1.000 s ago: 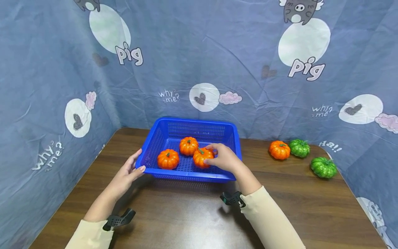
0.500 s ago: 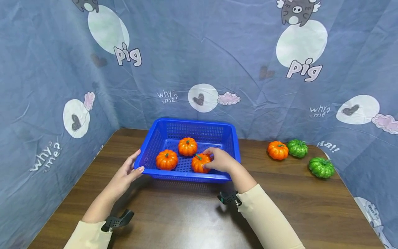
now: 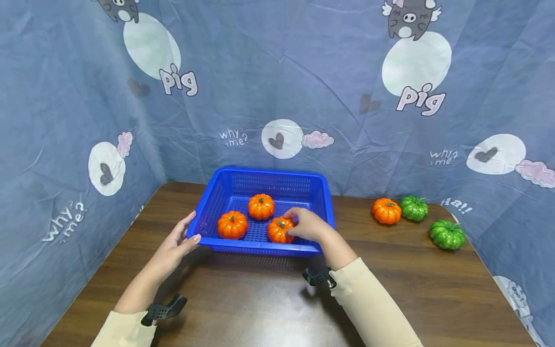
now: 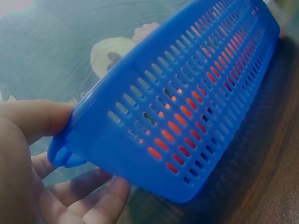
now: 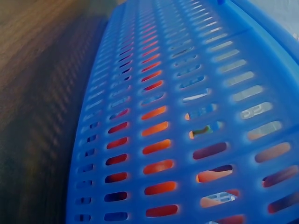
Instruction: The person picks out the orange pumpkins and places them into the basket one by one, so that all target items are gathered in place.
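A blue plastic basket (image 3: 260,245) with slotted walls stands on the table, holding a left orange pumpkin (image 3: 232,225), a back orange pumpkin (image 3: 261,206) and a right orange pumpkin (image 3: 279,231). My left hand (image 3: 174,245) grips the basket's front left corner; in the left wrist view its thumb (image 4: 49,116) lies on the rim and the other fingers are below. My right hand (image 3: 307,225) reaches over the front wall and holds the right pumpkin between thumb and fingers, low in the basket. In the right wrist view the slotted wall (image 5: 187,112) hides most of that hand.
At the table's right side sit another orange pumpkin (image 3: 387,211), a green pumpkin (image 3: 414,208) beside it, and a second green pumpkin (image 3: 447,234) nearer the right edge. A blue printed cloth (image 3: 277,86) hangs behind the wooden table (image 3: 243,303).
My right hand has lowered the right orange pumpkin a little, toward the basket's floor and front wall. The left hand keeps its place on the corner.
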Demonstrator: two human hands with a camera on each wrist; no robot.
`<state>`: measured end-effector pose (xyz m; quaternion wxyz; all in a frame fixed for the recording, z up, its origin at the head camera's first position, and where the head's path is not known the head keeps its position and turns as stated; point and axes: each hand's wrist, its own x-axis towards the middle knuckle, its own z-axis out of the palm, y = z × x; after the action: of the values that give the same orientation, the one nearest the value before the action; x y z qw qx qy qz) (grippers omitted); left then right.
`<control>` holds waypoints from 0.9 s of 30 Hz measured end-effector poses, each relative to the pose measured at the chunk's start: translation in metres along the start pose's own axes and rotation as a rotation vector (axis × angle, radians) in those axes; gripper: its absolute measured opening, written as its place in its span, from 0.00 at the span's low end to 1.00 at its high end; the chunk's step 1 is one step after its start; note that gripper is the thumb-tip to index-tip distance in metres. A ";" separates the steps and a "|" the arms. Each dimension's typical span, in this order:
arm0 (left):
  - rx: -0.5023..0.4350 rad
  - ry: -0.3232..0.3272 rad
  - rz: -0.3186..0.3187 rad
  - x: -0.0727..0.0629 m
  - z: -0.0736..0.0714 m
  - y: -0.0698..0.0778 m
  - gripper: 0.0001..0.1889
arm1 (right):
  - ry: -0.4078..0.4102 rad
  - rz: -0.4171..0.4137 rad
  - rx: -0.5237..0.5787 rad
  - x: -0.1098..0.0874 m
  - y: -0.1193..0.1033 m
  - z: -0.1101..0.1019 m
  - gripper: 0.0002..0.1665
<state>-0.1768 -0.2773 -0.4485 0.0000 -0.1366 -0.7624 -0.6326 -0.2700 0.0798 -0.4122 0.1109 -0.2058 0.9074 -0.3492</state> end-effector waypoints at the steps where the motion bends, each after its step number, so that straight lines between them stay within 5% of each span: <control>1: -0.001 0.002 0.001 0.000 0.000 0.000 0.35 | 0.000 0.000 0.000 0.000 0.000 0.000 0.22; 27: -0.005 -0.002 -0.004 -0.001 0.001 0.001 0.35 | 0.130 -0.019 0.039 -0.010 -0.005 -0.012 0.21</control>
<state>-0.1757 -0.2763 -0.4476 -0.0024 -0.1354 -0.7611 -0.6343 -0.2635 0.0881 -0.3998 0.0526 -0.1890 0.9038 -0.3802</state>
